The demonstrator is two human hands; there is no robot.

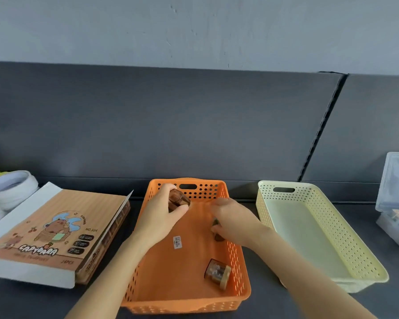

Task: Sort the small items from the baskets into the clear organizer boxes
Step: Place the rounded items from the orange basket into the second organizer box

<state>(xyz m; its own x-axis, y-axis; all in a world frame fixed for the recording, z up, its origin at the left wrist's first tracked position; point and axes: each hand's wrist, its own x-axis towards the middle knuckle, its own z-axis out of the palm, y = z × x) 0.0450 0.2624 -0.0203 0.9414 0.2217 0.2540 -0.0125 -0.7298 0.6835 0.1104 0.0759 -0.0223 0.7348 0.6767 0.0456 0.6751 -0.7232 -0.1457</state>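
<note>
Brown jar (178, 200) gripped in left hand (161, 217) above far end of orange basket (171, 272). Right hand (236, 224) palm-down inside basket, fingers curled on small dark item (215, 223). Second jar (217, 273) lying near front.

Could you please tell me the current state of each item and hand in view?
Orange basket: upright, one capped jar lying on its side.
Left hand: grips a brown item above that basket.
Right hand: pinches a small dark item inside it.
Yellow basket: upright, nothing visible inside.
Capybara box: cover slightly lifted.
Clear organizer boxes: stacked, contents blurred.
</note>
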